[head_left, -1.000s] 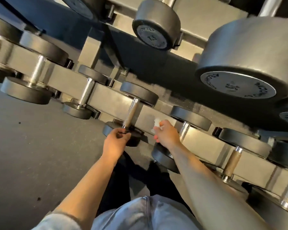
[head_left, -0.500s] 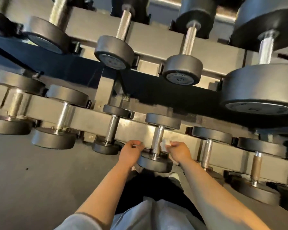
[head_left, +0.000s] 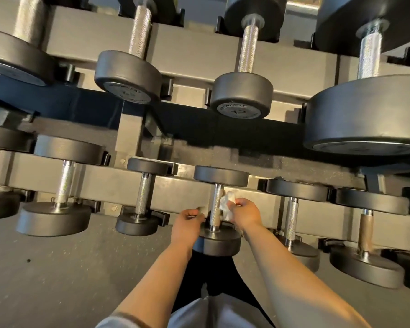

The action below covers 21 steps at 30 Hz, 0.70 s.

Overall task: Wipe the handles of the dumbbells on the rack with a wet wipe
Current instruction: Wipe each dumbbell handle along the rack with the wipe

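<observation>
Pressing wet wipe (head_left: 227, 204) against dumbbell handle (head_left: 217, 207)

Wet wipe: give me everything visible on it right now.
The wet wipe is a small white crumpled wad, thin and cloth-like, bunched rather than folded flat. The right hand pinches it at fingertip level and holds it against the right side of the knurled metal handle of the small dumbbell on the lower tier. The left hand is on the handle's other side, not touching the wipe.

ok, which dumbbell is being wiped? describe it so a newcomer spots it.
On the grey two-tier rack, take the lower row. It is the small black-headed dumbbell directly ahead, between the person's hands; only its handle has the crumpled white wipe against it.
</observation>
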Each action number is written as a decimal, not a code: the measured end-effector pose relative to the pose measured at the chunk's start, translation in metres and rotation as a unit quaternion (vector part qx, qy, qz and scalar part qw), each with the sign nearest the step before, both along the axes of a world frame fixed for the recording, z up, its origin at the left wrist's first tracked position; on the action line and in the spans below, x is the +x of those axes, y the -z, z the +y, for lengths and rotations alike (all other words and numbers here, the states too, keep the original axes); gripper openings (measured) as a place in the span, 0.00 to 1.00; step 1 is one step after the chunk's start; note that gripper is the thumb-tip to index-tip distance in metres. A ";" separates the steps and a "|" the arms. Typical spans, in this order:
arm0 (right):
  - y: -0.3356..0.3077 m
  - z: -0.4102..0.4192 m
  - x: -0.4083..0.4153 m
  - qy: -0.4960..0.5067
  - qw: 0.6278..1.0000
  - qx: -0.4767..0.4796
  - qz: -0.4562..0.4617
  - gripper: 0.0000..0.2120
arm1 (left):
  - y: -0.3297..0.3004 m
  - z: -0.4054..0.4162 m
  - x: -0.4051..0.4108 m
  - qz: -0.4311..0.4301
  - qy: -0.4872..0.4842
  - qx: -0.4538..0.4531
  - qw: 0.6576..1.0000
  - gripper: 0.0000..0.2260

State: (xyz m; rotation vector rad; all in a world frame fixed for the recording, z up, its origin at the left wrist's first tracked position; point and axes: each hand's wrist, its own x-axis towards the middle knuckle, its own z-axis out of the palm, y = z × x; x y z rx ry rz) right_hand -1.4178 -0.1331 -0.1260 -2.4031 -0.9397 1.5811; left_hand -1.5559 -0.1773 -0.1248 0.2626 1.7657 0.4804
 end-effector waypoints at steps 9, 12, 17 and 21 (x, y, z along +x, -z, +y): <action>0.032 0.014 0.006 0.130 0.988 -0.036 0.069 0.05 | 0.025 -0.007 0.021 0.051 -0.127 -0.154 0.979 0.39; 0.040 0.022 -0.011 0.259 0.954 -0.013 0.148 0.04 | 0.046 -0.015 0.033 0.032 -0.124 -0.147 0.981 0.36; 0.055 0.028 -0.034 0.269 0.958 0.062 0.081 0.09 | 0.057 -0.014 0.047 0.107 -0.123 -0.167 0.972 0.24; 0.055 0.031 -0.032 0.301 0.947 0.055 0.099 0.10 | 0.059 -0.011 0.052 0.157 -0.106 -0.189 0.963 0.20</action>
